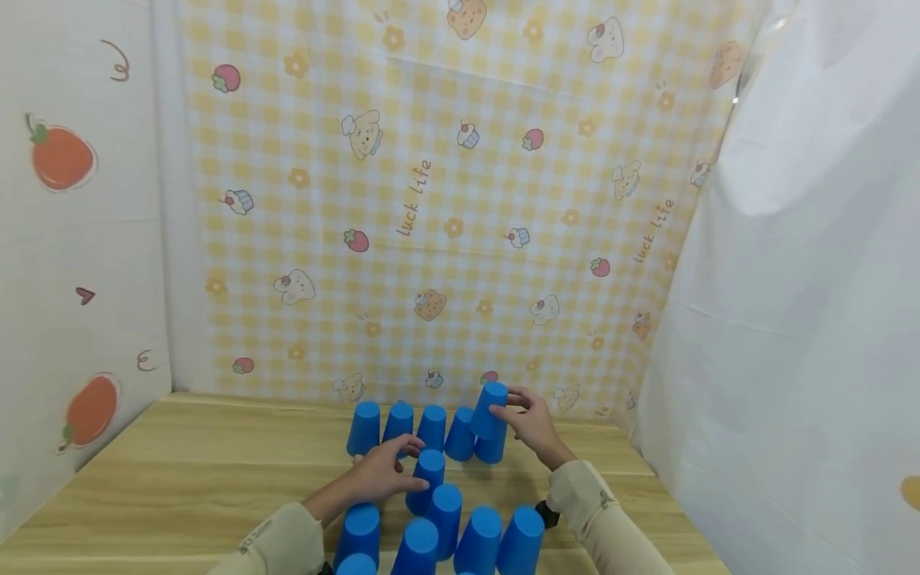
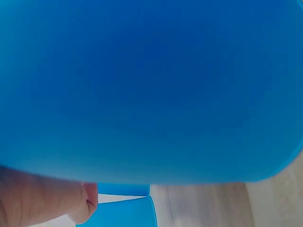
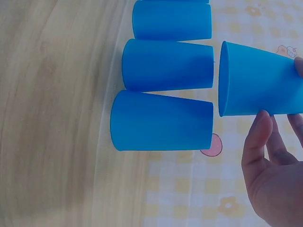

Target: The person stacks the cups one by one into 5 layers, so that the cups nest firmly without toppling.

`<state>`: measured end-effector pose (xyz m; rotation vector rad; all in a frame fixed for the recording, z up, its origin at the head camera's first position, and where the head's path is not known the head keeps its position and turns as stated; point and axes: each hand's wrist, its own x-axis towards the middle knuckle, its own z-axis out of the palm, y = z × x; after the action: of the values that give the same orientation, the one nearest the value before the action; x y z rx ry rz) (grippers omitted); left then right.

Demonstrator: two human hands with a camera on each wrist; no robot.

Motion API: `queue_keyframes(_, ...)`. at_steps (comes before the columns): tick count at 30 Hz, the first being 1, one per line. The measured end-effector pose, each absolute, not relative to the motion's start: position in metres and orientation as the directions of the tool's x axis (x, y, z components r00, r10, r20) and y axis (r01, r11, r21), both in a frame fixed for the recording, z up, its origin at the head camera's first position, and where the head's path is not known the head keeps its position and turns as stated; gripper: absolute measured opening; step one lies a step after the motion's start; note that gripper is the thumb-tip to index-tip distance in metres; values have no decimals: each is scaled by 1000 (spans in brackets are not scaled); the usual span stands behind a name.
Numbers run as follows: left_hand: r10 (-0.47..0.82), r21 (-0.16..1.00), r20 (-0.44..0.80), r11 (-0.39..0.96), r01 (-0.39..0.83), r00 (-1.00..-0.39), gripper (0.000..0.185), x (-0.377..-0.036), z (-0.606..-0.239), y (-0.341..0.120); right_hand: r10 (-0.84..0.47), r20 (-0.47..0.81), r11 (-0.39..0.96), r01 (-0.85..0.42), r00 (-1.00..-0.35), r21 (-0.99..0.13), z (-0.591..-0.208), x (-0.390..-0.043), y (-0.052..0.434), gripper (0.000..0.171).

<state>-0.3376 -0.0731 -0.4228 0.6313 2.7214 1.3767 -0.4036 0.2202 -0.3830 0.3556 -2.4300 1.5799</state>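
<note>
My right hand holds an upside-down blue cup between thumb and fingers, over the right end of a back row of blue cups. The right wrist view shows this held cup just above the row's end cups, its rim close to their bases. My left hand has its thumb and fingers around the upper part of another upside-down cup, in front of the row. A large blue cup surface fills most of the left wrist view, with the left thumb below it.
Several more upside-down blue cups stand close in front, among them one beside the left forearm and one near the right wrist. The wooden table ends at a yellow checked cloth, with white cloths at both sides.
</note>
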Motion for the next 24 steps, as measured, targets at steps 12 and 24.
queue_keyframes(12,370,727,181,574,377,-911,48,-345,-426,-71,-79,329,407,-332,-941,-851,-381,-414,216,52)
queue_keyframes(24,460,751,122,536,384,-880,66,-350,-427,-70,-65,300,402,-301,-952,-865,-378,-423,215,53)
